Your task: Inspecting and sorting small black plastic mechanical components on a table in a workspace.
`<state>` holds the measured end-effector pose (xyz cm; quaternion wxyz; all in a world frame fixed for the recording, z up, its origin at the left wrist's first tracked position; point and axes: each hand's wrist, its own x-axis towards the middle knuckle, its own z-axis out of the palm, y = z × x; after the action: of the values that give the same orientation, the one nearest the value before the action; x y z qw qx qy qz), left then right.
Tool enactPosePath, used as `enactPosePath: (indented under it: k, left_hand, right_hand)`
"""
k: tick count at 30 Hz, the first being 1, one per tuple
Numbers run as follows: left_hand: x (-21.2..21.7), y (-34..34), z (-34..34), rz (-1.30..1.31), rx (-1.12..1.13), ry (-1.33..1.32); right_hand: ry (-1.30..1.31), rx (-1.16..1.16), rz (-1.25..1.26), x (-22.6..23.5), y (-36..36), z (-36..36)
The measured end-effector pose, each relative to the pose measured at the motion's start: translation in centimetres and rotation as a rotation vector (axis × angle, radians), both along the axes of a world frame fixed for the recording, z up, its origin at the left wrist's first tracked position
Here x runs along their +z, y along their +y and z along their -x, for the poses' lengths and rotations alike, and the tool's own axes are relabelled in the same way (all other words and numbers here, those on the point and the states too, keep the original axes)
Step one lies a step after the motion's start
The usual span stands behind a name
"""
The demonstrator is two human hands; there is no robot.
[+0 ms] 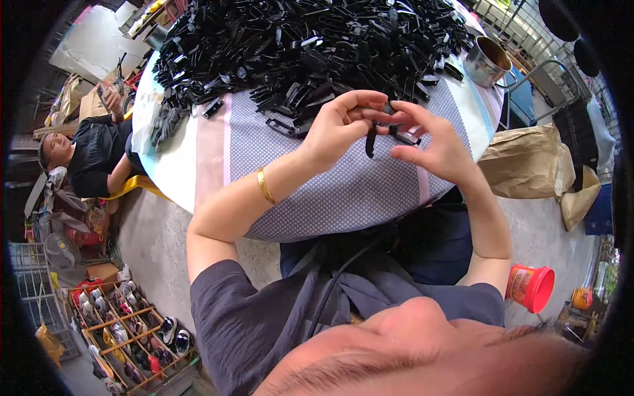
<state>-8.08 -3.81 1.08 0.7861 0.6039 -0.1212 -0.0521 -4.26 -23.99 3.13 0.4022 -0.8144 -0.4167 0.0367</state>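
Note:
Above the near part of the table, my two hands meet at the fingertips. My left hand [337, 132] pinches a slim, curved black plastic piece [370, 142], which hangs down below the fingers. My right hand [436, 145] curls in from the other side, its thumb held apart; its fingers close around a second black plastic piece [405, 137], partly hidden by them. Just beyond lies a large heap of glossy black plastic pieces [310, 46], many of them long and frame-like. One loose black frame-like piece [281, 127] rests at the heap's near edge, by my left wrist.
The round table [297, 214] has a patterned cloth. A metal can [487, 63] stands at its right edge, a dark grey cloth bundle [167, 125] at its left. Another person [92, 152] sits at left. Brown paper sacks [528, 162], a red bucket [531, 288] and a shoe rack [129, 333] surround me.

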Motion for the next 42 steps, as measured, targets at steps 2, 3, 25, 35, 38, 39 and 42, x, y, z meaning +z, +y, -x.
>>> enactPosePath:
  k: [2, 3, 25, 35, 38, 39, 42]
  left_hand:
    - [0.2, -0.8, 0.4, 0.010, -0.023, -0.012]
    - [0.1, -1.1, 0.6, 0.024, -0.026, -0.058]
    - [-1.5, -0.2, -1.1, -1.246, 0.319, -0.689]
    - [0.4, 0.5, -0.3, -0.831, 0.372, -0.339]
    - [-0.7, 1.1, -0.4, -0.684, 0.345, -0.223]
    - [-0.4, 1.1, -0.4, -0.698, 0.274, -0.164]
    - [-0.5, 0.4, -0.4, -0.740, 0.206, -0.146]
  right_hand:
    - [0.539, 0.016, -0.175, -1.0, 0.8, 1.2]
    - [0.540, 0.011, -0.174, -1.6, 1.2, 1.2]
    - [-0.208, 0.010, 0.246, -0.9, -1.0, 0.2]
    - [-0.338, 0.051, 0.262, -1.2, -1.0, 0.3]
    - [0.175, -0.066, -0.094, -0.5, -0.1, 0.4]
    - [0.173, -0.068, -0.094, -0.8, -0.2, 0.2]
    - [0.682, -0.139, -0.413, -0.8, -0.1, -0.2]
